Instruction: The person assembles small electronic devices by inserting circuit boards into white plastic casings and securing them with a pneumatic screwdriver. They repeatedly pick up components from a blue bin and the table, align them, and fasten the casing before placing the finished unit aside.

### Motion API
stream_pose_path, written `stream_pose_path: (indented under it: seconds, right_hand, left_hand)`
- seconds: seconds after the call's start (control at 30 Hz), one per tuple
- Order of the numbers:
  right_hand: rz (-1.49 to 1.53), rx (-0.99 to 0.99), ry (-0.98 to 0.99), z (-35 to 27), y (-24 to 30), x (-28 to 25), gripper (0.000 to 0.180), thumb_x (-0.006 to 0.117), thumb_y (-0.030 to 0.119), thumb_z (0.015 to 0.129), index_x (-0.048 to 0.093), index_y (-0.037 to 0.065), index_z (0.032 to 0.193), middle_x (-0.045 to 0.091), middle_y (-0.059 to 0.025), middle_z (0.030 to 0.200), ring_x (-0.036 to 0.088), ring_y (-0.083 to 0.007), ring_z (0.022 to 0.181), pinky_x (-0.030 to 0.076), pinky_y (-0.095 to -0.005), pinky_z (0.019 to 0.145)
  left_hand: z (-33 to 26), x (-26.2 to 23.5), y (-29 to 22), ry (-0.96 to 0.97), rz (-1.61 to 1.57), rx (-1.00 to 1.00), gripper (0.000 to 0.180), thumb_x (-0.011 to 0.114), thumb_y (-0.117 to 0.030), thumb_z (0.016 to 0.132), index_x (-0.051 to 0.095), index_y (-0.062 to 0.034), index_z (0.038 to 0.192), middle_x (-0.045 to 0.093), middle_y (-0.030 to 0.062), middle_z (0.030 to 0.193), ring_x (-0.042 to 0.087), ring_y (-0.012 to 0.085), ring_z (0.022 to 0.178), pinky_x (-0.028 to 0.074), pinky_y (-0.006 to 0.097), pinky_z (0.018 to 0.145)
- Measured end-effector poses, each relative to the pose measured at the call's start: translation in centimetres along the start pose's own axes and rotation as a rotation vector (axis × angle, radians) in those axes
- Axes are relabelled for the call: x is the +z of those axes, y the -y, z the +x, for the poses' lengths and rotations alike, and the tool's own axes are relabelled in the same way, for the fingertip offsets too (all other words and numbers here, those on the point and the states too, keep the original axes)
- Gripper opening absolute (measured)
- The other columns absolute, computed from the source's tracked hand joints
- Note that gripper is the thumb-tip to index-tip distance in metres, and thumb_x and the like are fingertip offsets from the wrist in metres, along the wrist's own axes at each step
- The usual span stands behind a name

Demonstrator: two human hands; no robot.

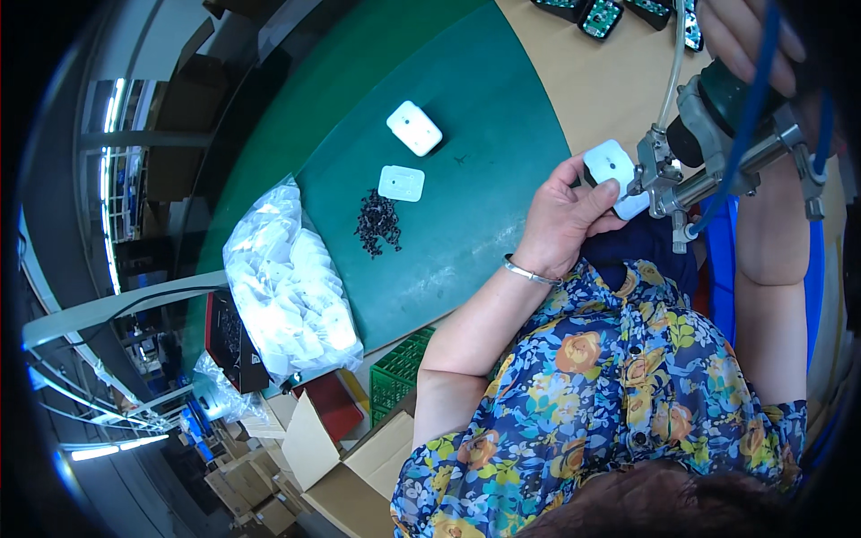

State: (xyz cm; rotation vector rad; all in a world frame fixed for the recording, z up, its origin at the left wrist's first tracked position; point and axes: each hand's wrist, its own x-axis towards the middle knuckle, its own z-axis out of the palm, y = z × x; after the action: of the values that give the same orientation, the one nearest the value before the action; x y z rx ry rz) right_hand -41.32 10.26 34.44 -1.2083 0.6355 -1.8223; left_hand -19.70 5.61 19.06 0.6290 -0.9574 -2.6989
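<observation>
Left hand: closed on a white case, thumb on the near face, fingers curled round the left side and behind. Metal bracelet on that wrist. Case is off the surface by the near edge of the bench, right at the metal clamp of a tool; can't tell if they touch.

Right hand: up at the tool's dark cylinder, fingers bent over it. Part hidden, can't tell if it grips. Blue hose crosses in front, clear hose runs up from the clamp.

Toward the bench's far edge: second white case, then a flat white lid, just beside a heap of small black parts. Near left corner: clear bag stuffed with white parts. Far right: tan sheet with black housings holding green circuit boards.

Below the near edge: green crate, open cardboard box.
</observation>
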Motion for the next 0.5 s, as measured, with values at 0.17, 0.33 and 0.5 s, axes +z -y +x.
stream_pose_path:
  seconds: [0.17,0.33,0.5]
  right_hand:
    - [0.064,0.007,0.043,0.7,-0.8,1.1,0.033,0.059,0.006,0.078,0.049,-0.008,0.105,0.059,-0.0101,0.075,0.06,-0.0145,0.063,0.053,-0.0254,0.056]
    - [0.083,-0.026,0.032,0.7,1.1,1.5,0.032,0.059,0.006,0.078,0.049,-0.008,0.105,0.06,-0.0102,0.075,0.06,-0.0145,0.063,0.053,-0.0253,0.056]
    - [-0.324,-0.007,-0.017,3.4,0.7,1.4,0.049,0.068,0.014,0.075,0.044,-0.005,0.113,0.059,-0.0102,0.085,0.059,-0.0145,0.074,0.05,-0.0244,0.069]
  left_hand:
    - [-2.6,-2.1,-2.9,-0.198,0.359,0.24,0.045,0.056,-0.003,0.085,0.04,-0.006,0.127,0.054,0.007,0.11,0.059,0.0162,0.092,0.054,0.028,0.073]
    - [-7.2,-6.8,-4.5,-0.51,0.73,0.315,0.048,0.054,-0.003,0.086,0.036,-0.0059,0.13,0.051,0.0067,0.113,0.058,0.0145,0.089,0.053,0.025,0.067]
    - [-9.7,-8.9,-5.0,-0.693,0.878,0.142,0.047,0.055,-0.009,0.087,0.036,-0.0036,0.129,0.052,0.0094,0.112,0.059,0.0141,0.079,0.047,0.021,0.051]
